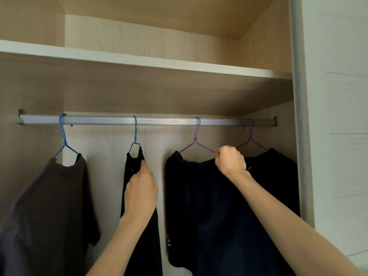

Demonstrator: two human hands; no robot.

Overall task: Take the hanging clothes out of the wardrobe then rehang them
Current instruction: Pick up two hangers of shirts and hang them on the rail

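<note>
Overhead, in the head view, the rod [147, 120] is running left to right, carrying four hung garments. The right hand [231, 161] is closing on the purple hanger [197, 140]'s sloping arm, directly below its hook. The left hand [140, 189] is pinching the narrow black garment [142, 216] beside it.

Four garments hang from the rail [147, 120] on wire hangers: a brown T-shirt [49, 206] on a blue hanger [64, 140] at left; a narrow black garment [133, 162] on a second blue hanger [135, 136]; a dark top [191, 206] on a purple hanger [196, 141]; another dark top [278, 166] at far right.
</note>
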